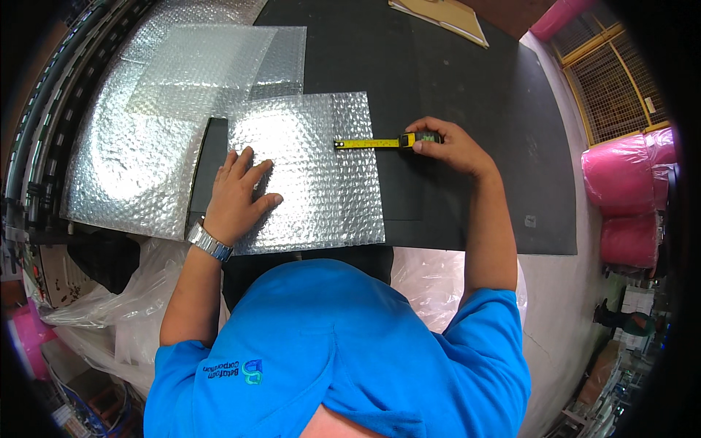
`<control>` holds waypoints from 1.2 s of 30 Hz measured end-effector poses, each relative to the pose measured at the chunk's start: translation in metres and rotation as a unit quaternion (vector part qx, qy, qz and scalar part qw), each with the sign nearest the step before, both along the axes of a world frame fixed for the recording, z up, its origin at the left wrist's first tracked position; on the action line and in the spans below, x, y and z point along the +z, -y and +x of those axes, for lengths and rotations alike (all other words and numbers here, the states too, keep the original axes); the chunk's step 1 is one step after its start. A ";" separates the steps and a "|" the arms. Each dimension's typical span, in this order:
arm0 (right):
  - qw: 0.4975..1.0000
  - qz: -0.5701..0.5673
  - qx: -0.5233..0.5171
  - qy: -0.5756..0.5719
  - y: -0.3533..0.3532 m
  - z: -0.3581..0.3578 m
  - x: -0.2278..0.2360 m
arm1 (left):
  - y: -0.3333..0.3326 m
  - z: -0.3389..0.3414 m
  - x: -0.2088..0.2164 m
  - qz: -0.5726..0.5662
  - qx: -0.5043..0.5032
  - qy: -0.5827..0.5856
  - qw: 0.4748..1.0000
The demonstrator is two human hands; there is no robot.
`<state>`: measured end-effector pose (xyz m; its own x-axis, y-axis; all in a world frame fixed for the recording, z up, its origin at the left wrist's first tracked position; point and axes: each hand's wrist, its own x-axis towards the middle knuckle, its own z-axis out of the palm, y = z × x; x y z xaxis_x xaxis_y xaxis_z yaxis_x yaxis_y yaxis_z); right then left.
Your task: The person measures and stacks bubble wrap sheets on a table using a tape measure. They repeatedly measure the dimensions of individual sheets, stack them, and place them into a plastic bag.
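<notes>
A square sheet of silver foil bubble wrap [314, 190] lies flat on the black table near its front edge. My left hand [237, 193] rests on its left part, palm down with fingers spread. In my right hand [453, 146] is a tape measure [420, 139] with a yellow and dark case, gripped between thumb and fingers to the right of the sheet. Its yellow blade sticks out leftward, and the hooked end lies over the sheet's right part.
A larger silver bubble sheet [139, 160] covers the table's left side, with a clear bubble wrap piece [212, 62] partly over it. Brown folders [442, 18] lie at the far edge of the black table top [496, 95]. Pink rolls [619, 171] stand at the right.
</notes>
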<state>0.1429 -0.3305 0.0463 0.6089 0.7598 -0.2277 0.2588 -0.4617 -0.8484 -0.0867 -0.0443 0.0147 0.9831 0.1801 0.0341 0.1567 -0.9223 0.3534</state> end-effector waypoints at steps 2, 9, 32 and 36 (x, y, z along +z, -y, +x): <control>1.000 -0.018 0.008 0.004 0.000 0.000 0.003 | -0.001 0.000 -0.001 -0.002 -0.003 0.010 1.000; 0.999 0.020 -0.010 0.025 0.004 0.003 -0.003 | -0.002 -0.001 -0.004 0.000 -0.010 0.033 0.999; 0.899 -0.248 -0.159 0.326 0.004 -0.106 0.002 | -0.051 0.082 0.036 -0.024 -0.026 0.197 0.980; 0.883 -0.306 -0.243 0.258 0.038 -0.112 -0.004 | -0.130 0.123 0.024 0.257 0.022 0.141 0.956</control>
<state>0.0304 -0.3685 0.0426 0.9723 0.2101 -0.1020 0.1827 -0.9563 -0.2282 0.0364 0.0861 0.0383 0.9138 0.1094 0.3911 0.1649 -0.9800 -0.1112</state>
